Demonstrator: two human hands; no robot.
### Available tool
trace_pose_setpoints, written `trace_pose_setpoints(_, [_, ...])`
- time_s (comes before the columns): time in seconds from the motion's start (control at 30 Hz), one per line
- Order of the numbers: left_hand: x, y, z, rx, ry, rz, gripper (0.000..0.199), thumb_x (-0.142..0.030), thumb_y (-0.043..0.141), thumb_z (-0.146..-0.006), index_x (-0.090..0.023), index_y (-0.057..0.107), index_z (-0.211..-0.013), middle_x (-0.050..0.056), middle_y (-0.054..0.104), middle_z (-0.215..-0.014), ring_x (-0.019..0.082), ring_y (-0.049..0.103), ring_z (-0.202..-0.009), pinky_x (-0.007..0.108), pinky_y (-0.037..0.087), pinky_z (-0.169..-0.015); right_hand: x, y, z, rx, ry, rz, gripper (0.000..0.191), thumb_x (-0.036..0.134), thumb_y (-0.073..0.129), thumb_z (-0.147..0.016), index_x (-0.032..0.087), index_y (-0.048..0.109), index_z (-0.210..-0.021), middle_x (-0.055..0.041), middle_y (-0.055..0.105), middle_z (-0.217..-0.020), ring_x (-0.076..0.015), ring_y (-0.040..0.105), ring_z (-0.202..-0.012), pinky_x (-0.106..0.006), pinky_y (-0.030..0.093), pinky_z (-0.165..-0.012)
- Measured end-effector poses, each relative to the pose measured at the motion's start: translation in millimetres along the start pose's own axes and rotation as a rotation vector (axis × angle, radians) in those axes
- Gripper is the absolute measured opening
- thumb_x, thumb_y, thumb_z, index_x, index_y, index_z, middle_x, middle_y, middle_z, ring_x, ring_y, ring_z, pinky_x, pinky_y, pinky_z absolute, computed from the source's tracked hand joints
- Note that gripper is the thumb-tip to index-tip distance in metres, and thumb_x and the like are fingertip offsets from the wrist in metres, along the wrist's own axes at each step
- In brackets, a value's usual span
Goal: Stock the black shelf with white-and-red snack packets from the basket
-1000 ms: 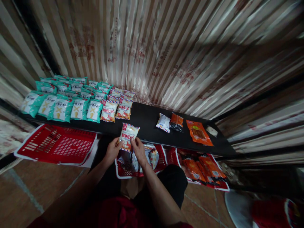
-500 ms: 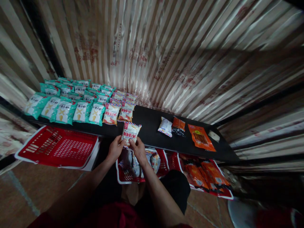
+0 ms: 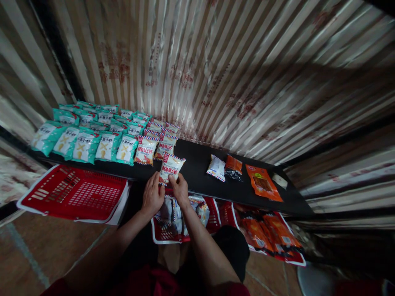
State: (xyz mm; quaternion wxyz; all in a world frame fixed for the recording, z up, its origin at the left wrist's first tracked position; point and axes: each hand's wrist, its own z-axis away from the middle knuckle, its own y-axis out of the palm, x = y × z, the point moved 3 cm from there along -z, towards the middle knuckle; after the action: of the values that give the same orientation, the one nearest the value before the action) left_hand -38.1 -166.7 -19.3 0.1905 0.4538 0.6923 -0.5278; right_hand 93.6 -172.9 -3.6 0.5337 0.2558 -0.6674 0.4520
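Note:
A white snack bag (image 3: 171, 166) with red lettering and a striped top edge is held upright over the front edge of the black shelf. My right hand (image 3: 179, 190) grips its lower right corner, thumb across the front. At the bag's lower left is my left hand (image 3: 153, 195), back upward, fingers stretched forward and thumb apart from the bag; whether its fingertips touch the bag is hard to see. Just behind stand matching white snack bags (image 3: 146, 150) in short rows. Left of them, several teal snack bags (image 3: 84, 146) are lined up in rows.
On the black shelf (image 3: 193, 164), to the right, lie a white bag (image 3: 216, 167), an orange-and-black packet (image 3: 233, 166), an orange packet (image 3: 262, 181) and a small white object (image 3: 279, 181). Below are red baskets: left (image 3: 92, 193), middle (image 3: 213, 213) with white bags, right (image 3: 228, 214) with orange packets.
The held snack bag has risen slightly toward the rows. My left thumb has come off its front and the left hand lies flatter; my right hand keeps its grip.

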Motion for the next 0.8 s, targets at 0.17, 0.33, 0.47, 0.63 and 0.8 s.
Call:
trace_pose_setpoints(0.17, [-1, 4.4, 1, 0.036, 0.101, -0.016, 0.052, -0.022, 0.038, -0.086, -0.015, 0.032, -0.137, 0.014, 0.038, -0.142, 0.025, 0.032, -0.132, 0.045, 0.033, -0.107, -1, 4, -9, -0.019, 0.009, 0.016, 0.034, 0.046, 0.055, -0.075, 0.017, 0.062, -0.091, -0.0025, 0.068, -0.076, -0.0165, 0.060, -0.066, -0.027, 0.047, -0.063])
trace_pose_setpoints(0.33, [1, 8.0, -2, 0.063, 0.132, -0.031, 0.051, -0.022, 0.037, -0.087, -0.012, 0.034, -0.136, 0.015, 0.035, -0.144, 0.025, 0.030, -0.134, 0.045, 0.032, -0.108, -5, 9, -19, -0.025, 0.007, 0.049, 0.034, 0.046, 0.056, -0.075, 0.017, 0.062, -0.092, -0.0030, 0.068, -0.079, -0.0162, 0.059, -0.066, -0.027, 0.046, -0.063])
trace_pose_setpoints(0.47, [2, 10.1, -6, 0.076, 0.144, -0.034, 0.051, -0.022, 0.036, -0.087, -0.012, 0.034, -0.137, 0.014, 0.034, -0.144, 0.024, 0.029, -0.134, 0.045, 0.031, -0.109, -10, 13, -28, -0.019, 0.022, 0.039, 0.034, 0.046, 0.055, -0.076, 0.018, 0.062, -0.094, -0.0018, 0.067, -0.078, -0.0160, 0.058, -0.066, -0.027, 0.045, -0.063])
trace_pose_setpoints(0.63, [4, 13.0, -12, 0.096, 0.159, -0.041, 0.052, -0.021, 0.036, -0.087, -0.013, 0.032, -0.138, 0.012, 0.032, -0.146, 0.024, 0.024, -0.137, 0.045, 0.030, -0.110, -8, 14, -37, -0.102, -0.059, 0.112, 0.033, 0.045, 0.056, -0.076, 0.019, 0.065, -0.093, -0.0039, 0.065, -0.084, -0.0173, 0.055, -0.076, -0.028, 0.044, -0.072])
trace_pose_setpoints(0.8, [6, 13.3, -18, 0.112, 0.171, -0.057, 0.053, -0.021, 0.035, -0.087, -0.011, 0.031, -0.138, 0.013, 0.031, -0.146, 0.024, 0.022, -0.137, 0.045, 0.028, -0.110, -4, 18, -44, -0.148, -0.113, 0.173, 0.032, 0.045, 0.056, -0.076, 0.018, 0.067, -0.089, -0.0052, 0.060, -0.084, -0.0182, 0.051, -0.079, -0.029, 0.041, -0.077])
